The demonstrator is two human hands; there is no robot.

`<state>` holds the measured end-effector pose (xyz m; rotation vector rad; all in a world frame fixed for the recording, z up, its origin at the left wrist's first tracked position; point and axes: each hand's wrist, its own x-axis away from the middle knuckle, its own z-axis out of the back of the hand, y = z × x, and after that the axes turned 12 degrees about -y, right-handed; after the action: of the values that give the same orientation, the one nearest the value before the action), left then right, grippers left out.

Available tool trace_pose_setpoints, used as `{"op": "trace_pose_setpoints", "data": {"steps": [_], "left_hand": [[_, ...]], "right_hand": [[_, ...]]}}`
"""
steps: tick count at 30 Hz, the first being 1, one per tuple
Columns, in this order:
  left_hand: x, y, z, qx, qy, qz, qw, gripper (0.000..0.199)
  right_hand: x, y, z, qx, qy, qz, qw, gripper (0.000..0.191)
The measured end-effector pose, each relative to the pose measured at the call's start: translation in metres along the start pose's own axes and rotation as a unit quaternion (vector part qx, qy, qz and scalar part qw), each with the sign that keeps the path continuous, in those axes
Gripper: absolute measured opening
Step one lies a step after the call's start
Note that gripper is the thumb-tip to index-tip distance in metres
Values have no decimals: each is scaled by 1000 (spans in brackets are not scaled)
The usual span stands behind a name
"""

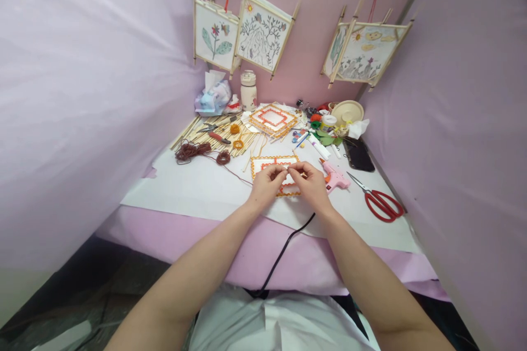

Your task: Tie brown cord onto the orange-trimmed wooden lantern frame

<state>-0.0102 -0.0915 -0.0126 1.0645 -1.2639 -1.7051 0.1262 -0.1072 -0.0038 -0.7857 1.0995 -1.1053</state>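
Note:
Over a white panel (256, 165) trimmed with wavy orange and red edging, my left hand (267, 181) and my right hand (308, 180) meet with fingertips pinched close together. What is between the fingers is too small to make out. A thin brown cord (236, 175) runs from a small coil (223, 157) toward the panel's left side, where my left hand hides its end. Just beyond my right hand lies a pink glue gun (336, 175).
Red-handled scissors (382, 205) and a black phone (359, 154) lie at the right. Thin sticks (193, 134), pliers (218, 136) and a brown cord bundle (190, 151) are at the left. Behind sits another trimmed panel (272, 117). A black cable (284, 249) crosses the front edge. Paper lanterns (263, 33) hang above.

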Motion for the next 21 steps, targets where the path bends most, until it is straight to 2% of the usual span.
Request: {"op": "trace_pose_setpoints", "data": {"steps": [8,17,21], "left_hand": [[-1,-5,0,-39,-21,-19,999,14],[0,0,1,0,41,-10,999,14],[-1,-3,1,-9,36,-21,999,13]], "right_hand": [[-2,6,1,35,-1,20,999,17],[-3,10,1,2,5,-3,1000,23],[-1,4,0,-9,-4,-15,1000,19]]}}
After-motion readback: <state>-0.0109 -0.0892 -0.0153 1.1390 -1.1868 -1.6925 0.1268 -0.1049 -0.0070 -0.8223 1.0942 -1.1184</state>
